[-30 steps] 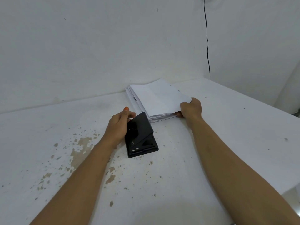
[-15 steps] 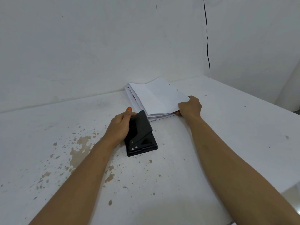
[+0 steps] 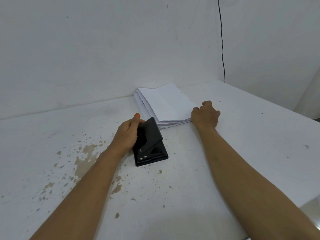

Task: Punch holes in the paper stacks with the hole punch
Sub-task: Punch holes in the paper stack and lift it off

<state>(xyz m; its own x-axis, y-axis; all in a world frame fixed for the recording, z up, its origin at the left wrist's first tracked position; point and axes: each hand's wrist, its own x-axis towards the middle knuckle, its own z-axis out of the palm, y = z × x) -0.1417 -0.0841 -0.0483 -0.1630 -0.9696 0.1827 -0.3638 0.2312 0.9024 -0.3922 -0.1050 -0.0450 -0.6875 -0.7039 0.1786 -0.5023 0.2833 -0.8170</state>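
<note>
The hole punch (image 3: 150, 142) sits on the table (image 3: 242, 144), just beside the near corner of the paper stack (image 3: 164, 104) lying against the wall. The left hand (image 3: 127, 134) grips the punch from its left side, fingers curled round the raised lever. The right hand (image 3: 205, 115) pinches the stack's near right corner. No paper appears to be in the punch's slot. Small holes show near the top sheet's right edge, suggesting some punching is done; lower sheets cannot be judged.
</note>
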